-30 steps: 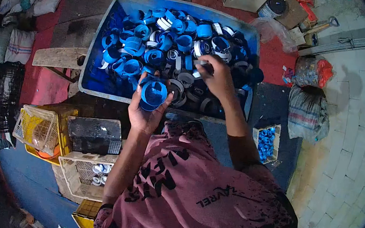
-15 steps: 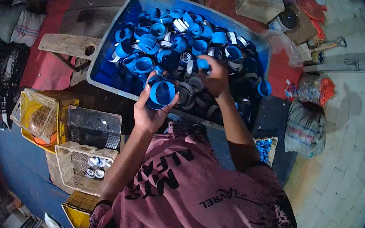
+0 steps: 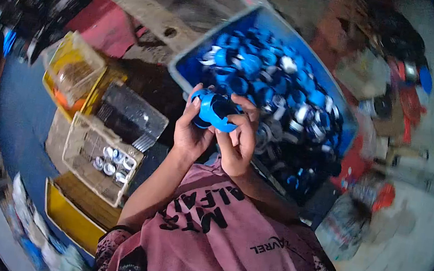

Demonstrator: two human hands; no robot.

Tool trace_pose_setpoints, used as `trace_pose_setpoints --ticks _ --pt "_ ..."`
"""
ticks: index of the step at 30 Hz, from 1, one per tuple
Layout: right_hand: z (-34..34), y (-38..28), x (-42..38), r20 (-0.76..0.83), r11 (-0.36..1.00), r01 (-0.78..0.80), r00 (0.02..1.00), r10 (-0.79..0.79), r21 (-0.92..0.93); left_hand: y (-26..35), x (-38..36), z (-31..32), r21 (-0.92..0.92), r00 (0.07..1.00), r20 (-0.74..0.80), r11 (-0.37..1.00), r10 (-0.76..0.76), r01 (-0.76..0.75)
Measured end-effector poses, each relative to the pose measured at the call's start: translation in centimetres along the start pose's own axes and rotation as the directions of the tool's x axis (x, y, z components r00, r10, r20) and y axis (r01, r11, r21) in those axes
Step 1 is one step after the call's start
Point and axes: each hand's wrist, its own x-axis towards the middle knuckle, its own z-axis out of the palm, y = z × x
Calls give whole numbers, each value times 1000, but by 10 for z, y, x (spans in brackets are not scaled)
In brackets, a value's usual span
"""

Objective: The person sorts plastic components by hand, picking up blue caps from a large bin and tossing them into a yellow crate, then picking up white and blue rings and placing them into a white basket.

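Observation:
Blue plastic rings (image 3: 213,112) are held together in front of my chest, near the tub's front corner. My left hand (image 3: 193,132) grips them from the left, thumb and fingers round the side. On the right, my right hand (image 3: 237,147) closes its fingers on a blue ring (image 3: 224,121) beside the others. Overlap and blur hide how many pieces there are. Just beyond the hands, a large blue tub (image 3: 183,70) holds a heap of blue, white and dark rings (image 3: 276,69).
To the left stand a yellow crate (image 3: 49,84), a dark crate (image 3: 134,115), a cream basket (image 3: 75,140) with several white rings, and another yellow crate (image 3: 67,217). A wooden plank (image 3: 145,12) juts beside the tub. A filled sack (image 3: 346,225) lies at right.
My right hand has come out of the heap and met my left hand at the blue rings. The camera view has turned, so the tub appears further right and the crates show more.

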Motion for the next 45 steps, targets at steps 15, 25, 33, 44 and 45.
trace_pose_setpoints --ticks 15,25,33,44,45 --pt "237 -53 -118 841 942 -242 537 -69 232 104 -225 -109 -34 313 -657 388 685 -921" --pt "311 -142 -321 954 922 -249 45 -295 297 67 -442 -199 112 -90 -820 5 565 -994" --pt "350 -176 -470 966 900 -403 -114 -230 167 64 -572 -270 174 -152 -896 13 416 -985" --pt "459 -193 -583 994 959 -283 -112 -15 -18 131 -663 -374 187 -145 -919 83 367 -979" --pt "472 -192 -594 994 954 -297 -106 12 -43 139 -671 -388 180 -129 -920 107 370 -978"
